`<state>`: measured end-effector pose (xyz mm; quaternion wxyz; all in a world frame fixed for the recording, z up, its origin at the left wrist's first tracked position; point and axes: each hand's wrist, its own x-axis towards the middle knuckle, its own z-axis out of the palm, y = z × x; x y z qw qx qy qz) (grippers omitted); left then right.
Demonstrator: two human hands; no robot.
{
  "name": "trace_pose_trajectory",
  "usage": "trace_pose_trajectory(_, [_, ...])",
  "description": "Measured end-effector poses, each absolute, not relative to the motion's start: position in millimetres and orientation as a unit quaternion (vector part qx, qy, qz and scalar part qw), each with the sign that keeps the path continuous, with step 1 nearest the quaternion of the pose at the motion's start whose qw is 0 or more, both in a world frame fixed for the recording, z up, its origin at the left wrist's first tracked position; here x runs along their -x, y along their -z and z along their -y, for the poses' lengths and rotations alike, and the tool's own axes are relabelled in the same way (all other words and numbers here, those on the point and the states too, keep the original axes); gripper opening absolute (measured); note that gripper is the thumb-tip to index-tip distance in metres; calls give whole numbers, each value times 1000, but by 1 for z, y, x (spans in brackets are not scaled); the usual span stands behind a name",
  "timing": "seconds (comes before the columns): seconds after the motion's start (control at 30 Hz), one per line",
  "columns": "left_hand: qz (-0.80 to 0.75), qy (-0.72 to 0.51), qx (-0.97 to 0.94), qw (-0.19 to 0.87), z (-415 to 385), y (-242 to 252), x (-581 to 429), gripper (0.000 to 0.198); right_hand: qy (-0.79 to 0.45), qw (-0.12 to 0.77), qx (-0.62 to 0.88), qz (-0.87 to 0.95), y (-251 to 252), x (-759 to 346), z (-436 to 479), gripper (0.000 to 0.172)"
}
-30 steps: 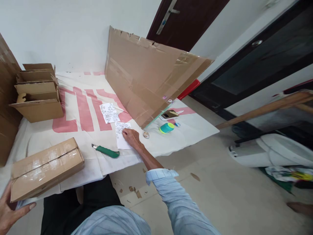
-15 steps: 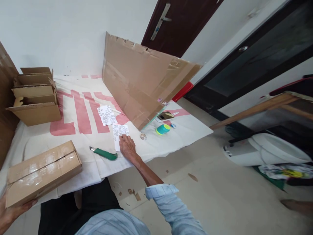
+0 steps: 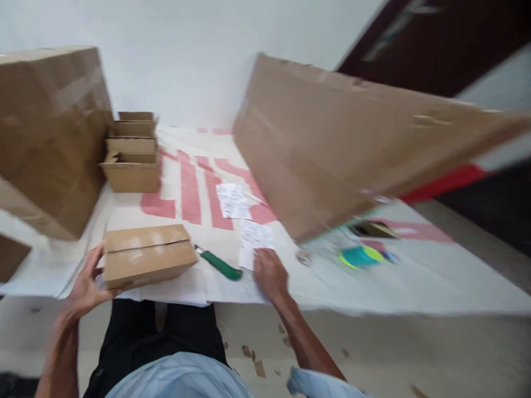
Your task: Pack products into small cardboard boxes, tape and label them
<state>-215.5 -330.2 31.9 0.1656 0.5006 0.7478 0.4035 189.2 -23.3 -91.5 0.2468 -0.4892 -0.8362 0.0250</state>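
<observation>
At the left, my left hand [image 3: 89,284] grips the near left end of a closed, taped cardboard box [image 3: 147,254], with the thumb and fingers around its edge. The box sits tilted over the table's front edge. My right hand [image 3: 270,273] rests at the lower right edge of a white sheet of paper [image 3: 249,251] with small dark marks. Its fingers are curled in, and whatever they pinch is hidden. Just behind lies a second marked sheet [image 3: 233,200]. A green utility knife [image 3: 222,265] with its blade out lies between the box and my right hand.
Open cardboard boxes [image 3: 135,174] stand at the back left, beside a large carton [image 3: 53,138]. A big cardboard panel [image 3: 323,149] leans across the right. Near it lie a tape roll [image 3: 303,258], a teal and yellow object [image 3: 360,257] and a phone [image 3: 373,229]. Scraps litter the floor.
My view has swung left, bringing the large carton into sight. The taped box has turned and lies closer to the knife, still in my left hand. My right hand has slid to the sheet's lower right edge.
</observation>
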Motion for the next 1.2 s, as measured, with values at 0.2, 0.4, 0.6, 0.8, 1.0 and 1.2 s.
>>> trace_pose_trajectory(0.2, [-714,-444,-527,122,321,-47,185,110,-106,371,434,814,65,-176,29,28])
trace_pose_trajectory(0.4, [-685,-459,-563,61,304,-58,160,99,-194,418,320,828,-22,-124,62,25])
trace_pose_trajectory(0.6, [-676,-463,-572,23,289,-60,147,101,-182,422,154,875,-119,-74,101,16])
trace_pose_trajectory(0.8, [-675,-464,-573,10,278,-61,135,103,-135,321,-25,937,-171,-28,124,23])
trace_pose_trajectory(1.0, [-672,-467,-575,-10,272,-64,128,100,28,132,-13,991,-171,1,117,17])
trace_pose_trajectory(1.2, [-689,-455,-564,17,271,-69,124,97,113,106,17,988,-162,4,116,18])
